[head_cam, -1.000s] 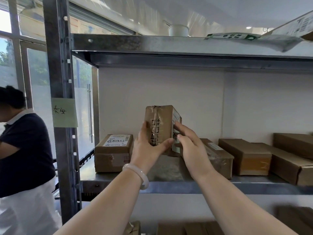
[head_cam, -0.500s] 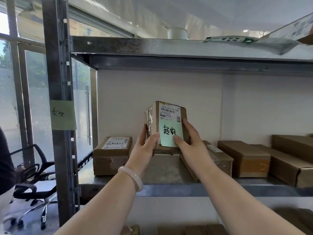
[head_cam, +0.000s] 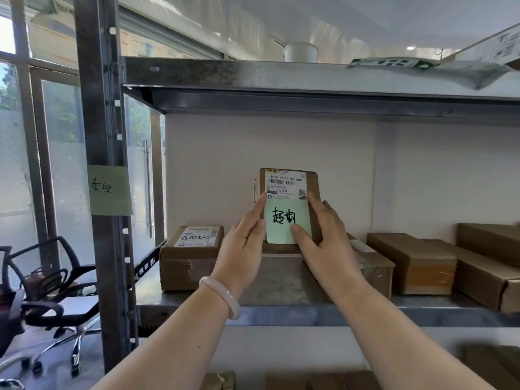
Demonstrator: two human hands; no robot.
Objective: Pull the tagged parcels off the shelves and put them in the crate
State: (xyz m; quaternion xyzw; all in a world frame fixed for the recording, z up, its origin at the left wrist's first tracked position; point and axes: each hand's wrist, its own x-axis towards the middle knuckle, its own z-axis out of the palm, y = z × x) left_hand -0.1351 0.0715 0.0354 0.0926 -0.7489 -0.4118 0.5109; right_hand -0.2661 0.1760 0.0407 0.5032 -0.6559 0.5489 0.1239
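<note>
**A:** Where does everything sit, biggest first?

**B:** Take the steel upright (head_cam: 95, 136) as the mark. Right of it runs the grey metal shelf (head_cam: 281, 308), dull and scuffed. Plain brown cartons (head_cam: 410, 263) sit far right of the upright, and one labelled carton (head_cam: 188, 263) just beside it.

**A:** And the tagged parcel?

**B:** The tagged parcel (head_cam: 312, 190) stands between those, about level with the green note (head_cam: 109, 190) stuck on the upright. It is a small taped cardboard block with its long axis vertical. Its printed label and green tag (head_cam: 287, 220) face the person.

**A:** Who has it?

**B:** Both at once. The left hand (head_cam: 242, 246) clasps the edge nearer the upright, thumb up the front. The right hand (head_cam: 326, 240) wraps the far edge, thumb pressed on the tag. Neither is nearer (they flank it evenly). The two hide its base, so I cannot tell whether it rests on the shelf.

**A:** So the move?

**B:** I judge a straight draw toward the body, out past the shelf lip. The crate is not in view. A pale, smooth bangle (head_cam: 222, 296) rings the left wrist.
</note>
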